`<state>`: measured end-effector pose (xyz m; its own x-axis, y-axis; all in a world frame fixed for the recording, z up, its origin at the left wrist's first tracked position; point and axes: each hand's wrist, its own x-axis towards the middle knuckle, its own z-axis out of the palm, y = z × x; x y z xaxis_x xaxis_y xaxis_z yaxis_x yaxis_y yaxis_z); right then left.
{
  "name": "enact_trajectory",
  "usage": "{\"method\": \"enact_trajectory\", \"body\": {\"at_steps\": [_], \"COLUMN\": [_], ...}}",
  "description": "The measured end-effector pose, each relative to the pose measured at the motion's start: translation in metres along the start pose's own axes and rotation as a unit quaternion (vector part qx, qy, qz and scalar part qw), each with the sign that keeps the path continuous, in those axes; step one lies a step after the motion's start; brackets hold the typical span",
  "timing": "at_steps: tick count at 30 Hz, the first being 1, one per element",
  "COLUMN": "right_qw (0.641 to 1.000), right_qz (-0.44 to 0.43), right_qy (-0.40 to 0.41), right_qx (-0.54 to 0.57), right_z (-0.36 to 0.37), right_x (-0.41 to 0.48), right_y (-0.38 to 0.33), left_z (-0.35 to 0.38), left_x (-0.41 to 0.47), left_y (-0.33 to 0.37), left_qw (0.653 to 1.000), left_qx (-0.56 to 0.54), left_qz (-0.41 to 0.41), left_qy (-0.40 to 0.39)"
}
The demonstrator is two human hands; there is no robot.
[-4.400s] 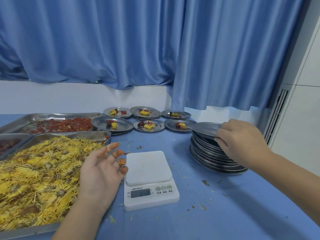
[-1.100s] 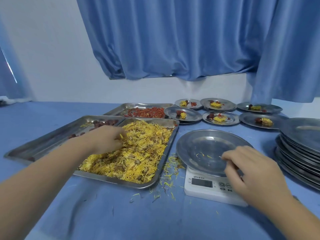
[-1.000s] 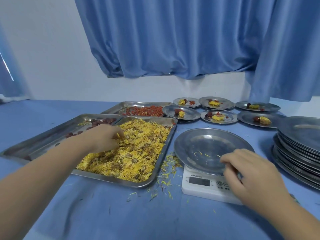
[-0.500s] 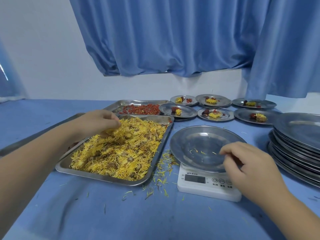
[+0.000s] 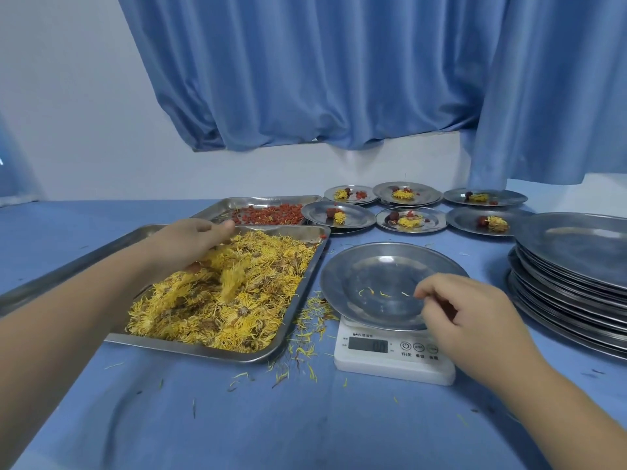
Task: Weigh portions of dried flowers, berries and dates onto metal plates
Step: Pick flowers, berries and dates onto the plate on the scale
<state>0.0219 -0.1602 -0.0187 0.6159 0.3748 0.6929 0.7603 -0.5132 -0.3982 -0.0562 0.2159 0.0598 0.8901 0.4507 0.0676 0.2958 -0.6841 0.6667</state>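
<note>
Your left hand (image 5: 190,244) has come up off the heap since half a second ago. Its fingers now curl round a clump of dried flowers (image 5: 232,283), lifted just clear of the tray (image 5: 203,349), with one bloom dangling beneath. Your right hand (image 5: 475,320) has barely shifted. It hovers over the 4 o'clock rim of the plate (image 5: 373,266), fingers curled inward with the tips close together, and I cannot tell whether they pinch a petal. The plate sits on the scale (image 5: 390,364), which reads 0.0, and holds only a few stray petals. From that plate, the flower tray lies at 9 o'clock, the berries (image 5: 271,214) at 11, six filled plates (image 5: 434,222) at 12, and the stack of empty plates (image 5: 570,290) at 3.
</note>
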Motion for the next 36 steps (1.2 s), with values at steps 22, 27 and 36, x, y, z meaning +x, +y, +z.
{"method": "enact_trajectory", "body": {"at_steps": [22,27,36], "right_qw": [0.999,0.999,0.999], "right_qz": [0.03,0.032,-0.048], "right_qy": [0.02,0.016,0.017], "right_qx": [0.022,0.02,-0.003], "right_z": [-0.007,-0.008,0.0], "right_x": [0.003,0.004,-0.003], "right_y": [0.004,0.006,-0.019], "left_z": [0.141,0.142,0.097], "left_x": [-0.005,0.005,-0.016], "left_y": [0.127,0.132,0.09], "left_qw": [0.969,0.967,0.97], "left_qx": [-0.051,0.014,-0.07], "left_qz": [0.189,0.192,0.213], "left_qy": [-0.153,-0.166,-0.098]}}
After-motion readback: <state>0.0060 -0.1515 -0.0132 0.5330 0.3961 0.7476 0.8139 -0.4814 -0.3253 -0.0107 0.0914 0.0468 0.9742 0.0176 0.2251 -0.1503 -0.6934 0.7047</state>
